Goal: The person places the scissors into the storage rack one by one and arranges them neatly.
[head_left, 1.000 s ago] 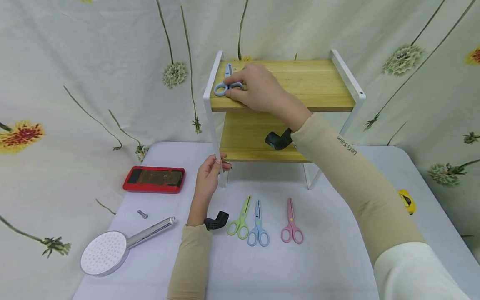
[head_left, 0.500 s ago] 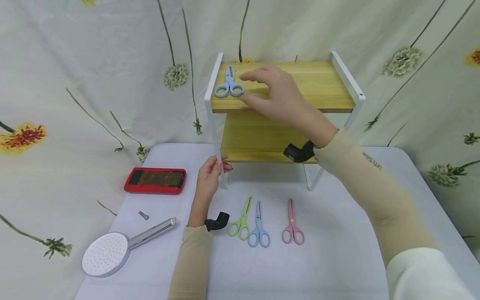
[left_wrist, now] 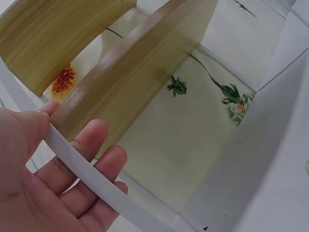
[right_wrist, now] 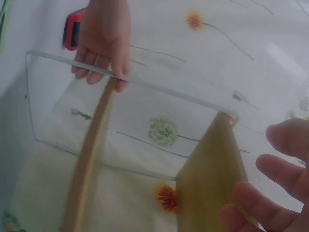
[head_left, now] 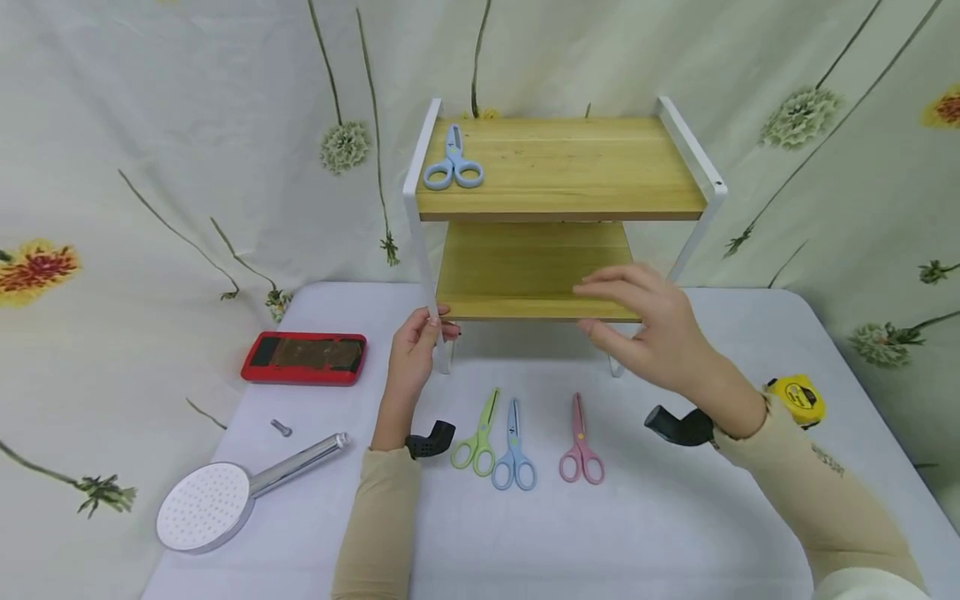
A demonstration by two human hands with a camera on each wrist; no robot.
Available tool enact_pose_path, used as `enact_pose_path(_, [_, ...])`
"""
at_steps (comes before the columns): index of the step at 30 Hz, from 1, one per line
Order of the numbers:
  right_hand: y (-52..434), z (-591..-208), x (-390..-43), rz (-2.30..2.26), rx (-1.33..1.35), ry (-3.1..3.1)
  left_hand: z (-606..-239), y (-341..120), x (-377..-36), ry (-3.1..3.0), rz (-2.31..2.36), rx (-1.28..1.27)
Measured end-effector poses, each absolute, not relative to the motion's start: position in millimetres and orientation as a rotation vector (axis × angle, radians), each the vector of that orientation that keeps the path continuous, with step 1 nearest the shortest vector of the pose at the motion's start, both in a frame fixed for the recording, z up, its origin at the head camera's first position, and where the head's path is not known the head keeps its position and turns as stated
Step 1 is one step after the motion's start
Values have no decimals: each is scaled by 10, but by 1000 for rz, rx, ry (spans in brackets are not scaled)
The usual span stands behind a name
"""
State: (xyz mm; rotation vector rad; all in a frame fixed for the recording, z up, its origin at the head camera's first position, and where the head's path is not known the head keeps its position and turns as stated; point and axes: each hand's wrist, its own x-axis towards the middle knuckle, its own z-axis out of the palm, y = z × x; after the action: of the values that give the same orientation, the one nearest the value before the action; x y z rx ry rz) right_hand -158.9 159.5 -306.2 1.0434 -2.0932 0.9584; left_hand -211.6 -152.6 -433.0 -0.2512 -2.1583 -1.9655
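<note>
A two-tier wooden shelf with a white metal frame stands on the table. My left hand holds the frame's left front leg. In the left wrist view, the thumb and curled fingers of that hand lie around the white bar. Blue scissors lie on the top board at its left end, blades pointing back. My right hand hovers in front of the shelf's lower right, fingers spread from the thumb, holding nothing. Green scissors, light-blue scissors and pink scissors lie in front of the shelf.
To the left are a red-rimmed case, a small bolt and a shower head with a chrome handle. A yellow tape measure sits on the right, beyond my right wrist. A flower-patterned cloth hangs behind the shelf.
My right hand has let go of the blue scissors on the top board and moved down and right, away from the shelf top. My left hand stays on the leg.
</note>
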Motion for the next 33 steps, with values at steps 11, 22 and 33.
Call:
enact_pose_path(11, [1730, -4061, -1235, 1017, 893, -2385, -4300, -1551, -2129, -2139, -1966, -250])
enact_pose_path(22, [1748, -4633, -1078, 1135, 797, -2516, -4289, -1528, -2130, -2110, -1989, -262])
enact_pose_path(33, [1746, -4821, -998, 1126, 627, -2855, -4325, -1512, -2123, -2137, -1990, -225])
